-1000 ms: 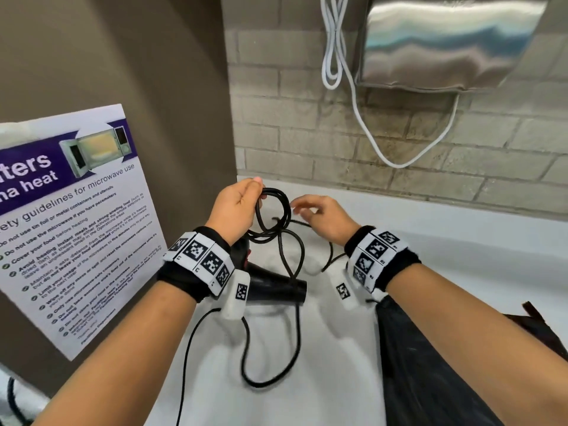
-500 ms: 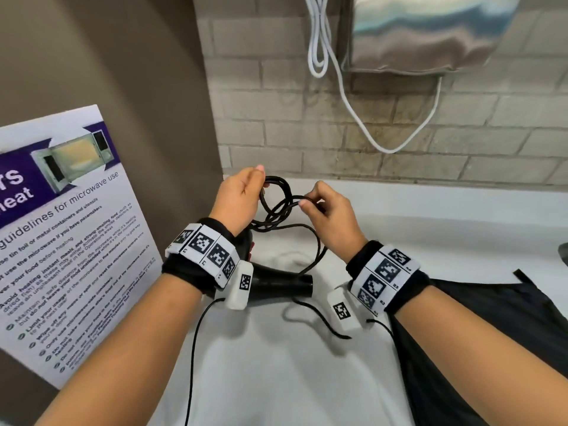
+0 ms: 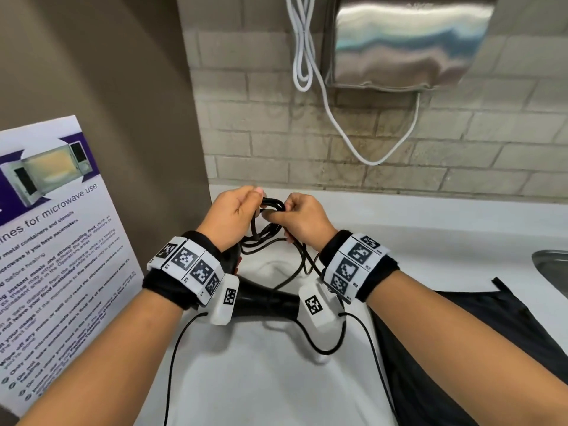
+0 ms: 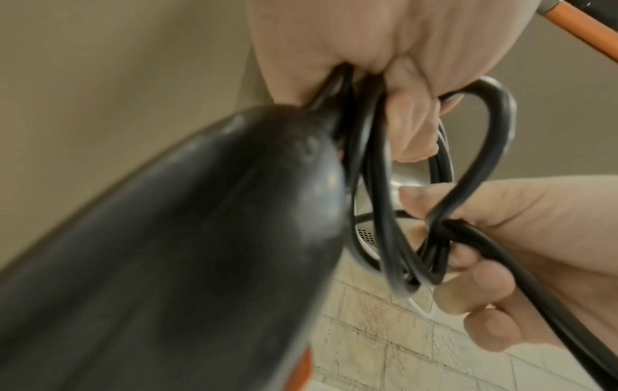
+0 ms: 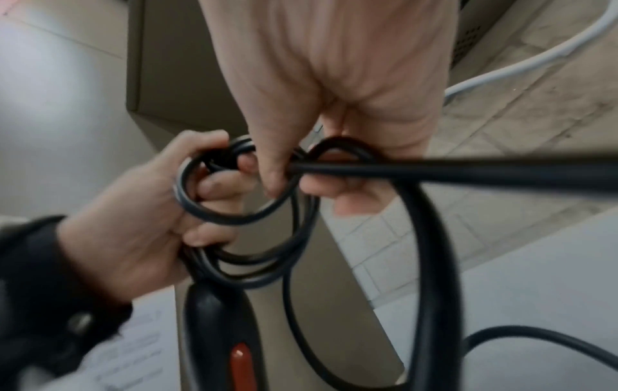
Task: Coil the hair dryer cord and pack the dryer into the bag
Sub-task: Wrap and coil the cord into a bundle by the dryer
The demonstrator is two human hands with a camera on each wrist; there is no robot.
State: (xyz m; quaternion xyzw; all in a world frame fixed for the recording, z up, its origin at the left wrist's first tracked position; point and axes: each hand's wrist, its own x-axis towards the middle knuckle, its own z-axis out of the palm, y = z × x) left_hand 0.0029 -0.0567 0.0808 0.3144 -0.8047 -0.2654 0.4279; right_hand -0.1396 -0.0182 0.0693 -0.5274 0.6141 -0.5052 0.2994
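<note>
- R hand (image 3: 302,216) has closed in vs 0.5 s ago, now next to L hand (image 3: 233,213).
- Both hands' fingers curled tight round cord (image 3: 270,207) loops.
- Dryer (image 3: 264,298) still hanging below.

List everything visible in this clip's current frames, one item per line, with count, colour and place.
hair dryer: one, black, hanging below the left hand over the counter.
cord: one, black, loops gathered between both hands, the rest trailing down.
bag: one, black, flat on the counter at right.
counter: one, white, along the wall.
poster: one, white and purple, on the left wall.
metal dispenser: one, silver, on the brick wall.
white cable: one, beside and under the dispenser.
sink: one, metal, far right edge.
left hand: grips the cord loops.
right hand: pinches the cord.
</note>
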